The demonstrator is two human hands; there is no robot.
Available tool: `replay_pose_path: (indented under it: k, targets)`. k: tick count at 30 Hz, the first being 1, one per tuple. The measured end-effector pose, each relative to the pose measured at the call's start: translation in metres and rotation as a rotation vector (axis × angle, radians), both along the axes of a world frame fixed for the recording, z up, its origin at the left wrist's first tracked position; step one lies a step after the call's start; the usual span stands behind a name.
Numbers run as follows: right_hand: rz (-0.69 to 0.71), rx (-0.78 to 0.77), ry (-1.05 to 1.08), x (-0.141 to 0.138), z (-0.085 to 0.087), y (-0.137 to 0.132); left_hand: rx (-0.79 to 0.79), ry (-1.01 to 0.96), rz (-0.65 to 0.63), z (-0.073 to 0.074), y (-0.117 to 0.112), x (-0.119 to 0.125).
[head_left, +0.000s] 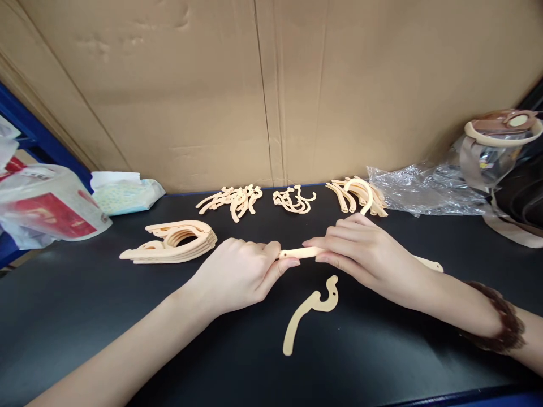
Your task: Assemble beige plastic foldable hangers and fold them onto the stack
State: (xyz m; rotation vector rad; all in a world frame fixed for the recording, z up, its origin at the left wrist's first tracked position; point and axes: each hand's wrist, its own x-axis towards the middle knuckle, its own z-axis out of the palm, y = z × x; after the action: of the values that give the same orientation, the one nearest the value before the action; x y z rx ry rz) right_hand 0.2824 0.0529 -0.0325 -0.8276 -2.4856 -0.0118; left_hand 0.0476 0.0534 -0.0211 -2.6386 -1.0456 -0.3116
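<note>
Both of my hands are closed on a beige plastic clothes hanger above the black tabletop. My left hand pinches the hanger's left end between thumb and curled fingers. My right hand wraps around its middle, hiding the centre. The hook rises above my right hand, and the other arm's tip shows beyond my right wrist. A loose curved hanger arm with a notched, holed end lies flat on the table below my hands.
A stack of folded hangers lies left of my hands. Along the cardboard wall are piles of small arms, hooks and longer arms. Clear plastic wrap and a bottle stand right; a tissue pack lies left.
</note>
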Motion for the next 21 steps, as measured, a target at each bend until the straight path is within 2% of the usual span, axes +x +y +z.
replay_pose_path:
  k: [14, 21]
  targets:
    - [0.041, -0.038, -0.014, 0.0018, -0.0001, 0.0019, 0.098, 0.023, -0.1, -0.0015, 0.0026, -0.0021]
    - [0.088, 0.029, -0.037, 0.003, 0.0004, 0.0026, 0.181, 0.075, -0.156, 0.0017, 0.0017, -0.003]
